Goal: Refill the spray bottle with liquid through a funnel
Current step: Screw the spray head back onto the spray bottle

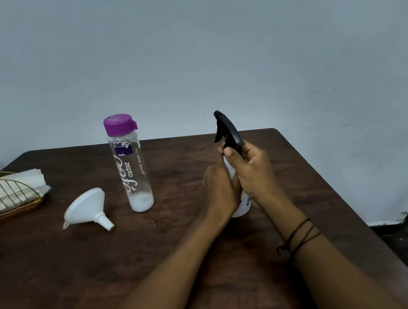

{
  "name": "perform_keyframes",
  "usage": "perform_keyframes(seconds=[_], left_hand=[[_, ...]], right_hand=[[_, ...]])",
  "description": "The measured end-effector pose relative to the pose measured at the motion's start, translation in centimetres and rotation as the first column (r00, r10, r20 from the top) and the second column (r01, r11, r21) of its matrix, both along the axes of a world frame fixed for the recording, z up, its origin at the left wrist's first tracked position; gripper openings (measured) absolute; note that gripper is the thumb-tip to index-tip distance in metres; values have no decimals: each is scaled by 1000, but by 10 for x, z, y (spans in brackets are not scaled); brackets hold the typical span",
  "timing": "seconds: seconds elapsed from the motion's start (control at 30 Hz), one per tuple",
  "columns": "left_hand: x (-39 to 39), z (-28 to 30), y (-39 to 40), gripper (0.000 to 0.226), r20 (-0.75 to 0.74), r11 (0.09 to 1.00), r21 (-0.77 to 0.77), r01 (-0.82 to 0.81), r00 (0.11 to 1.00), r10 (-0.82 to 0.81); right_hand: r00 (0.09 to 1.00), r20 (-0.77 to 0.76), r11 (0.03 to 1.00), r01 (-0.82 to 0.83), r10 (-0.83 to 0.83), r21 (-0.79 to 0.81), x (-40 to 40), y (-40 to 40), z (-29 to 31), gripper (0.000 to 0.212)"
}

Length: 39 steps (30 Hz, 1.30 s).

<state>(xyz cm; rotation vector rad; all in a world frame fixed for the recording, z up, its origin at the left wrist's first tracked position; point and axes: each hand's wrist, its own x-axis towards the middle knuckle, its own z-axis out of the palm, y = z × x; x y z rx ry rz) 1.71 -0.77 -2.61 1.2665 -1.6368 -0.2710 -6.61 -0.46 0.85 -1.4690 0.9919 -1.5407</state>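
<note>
Hands gripping spray bottle, funnel beside

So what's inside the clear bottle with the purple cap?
The clear bottle holds a shallow layer of whitish liquid at its base; above that it looks empty. The purple cap hides the neck's interior.

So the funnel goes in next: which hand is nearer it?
Left. The left hand grips the spray bottle body, on the funnel side; the right hand holds the nozzle, farther away.
</note>
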Motion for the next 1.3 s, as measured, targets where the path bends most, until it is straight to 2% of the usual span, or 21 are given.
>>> perform_keyframes(seconds=[0.1,0.2,0.27,0.33,0.43,0.57,0.7,0.8,0.9,1.0,1.1,1.13,1.2,1.3], left_hand=[[-5,-1,-1,25,46,991,35,-126,991,124],[-3,-6,-2,25,99,996,-39,-82,991,86],[1,-8,-4,17,95,995,-92,-31,995,40],[6,-9,-7,13,54,994,-104,18,998,-13],[10,-11,-9,23,3,993,-85,81,997,-81],[2,-10,-3,27,58,996,-81,-37,997,42],[-2,-9,0,29,52,995,-58,-83,995,86],[5,-14,-7,22,74,999,-35,19,997,-16],[9,-7,0,18,-7,980,-40,195,981,-195],[12,6,12,6,-5,926,-49,374,927,-375],[26,12,14,17,77,881,24,472,878,-472],[32,13,13,21,83,893,33,450,889,-451],[42,14,10,23,41,953,-18,301,953,-300],[60,19,3,23,-135,995,-97,13,991,-27]], right_hand=[[991,-33,990,131,-133,-43,9,3,-4,6],[975,-78,975,201,-209,-90,11,6,-8,10],[984,-65,984,162,-168,-79,8,6,-6,9],[998,-25,997,58,-60,-55,4,5,-1,12],[1000,-2,1000,-9,9,-13,-1,3,0,14],[982,-108,987,146,-153,-71,5,1,-8,10],[965,-110,967,226,-239,-115,11,5,-9,10],[959,-82,960,264,-272,-98,10,7,-7,16],[960,-112,965,250,-258,-80,6,8,-1,24],[976,-157,989,148,-148,-15,-1,6,8,37],[991,-123,996,58,-49,71,-8,3,14,27],[996,-87,995,33,-25,93,-9,4,17,23],[998,-62,994,16,-9,110,-14,8,24,17],[970,-243,988,60,-24,142,-30,15,40,13]])
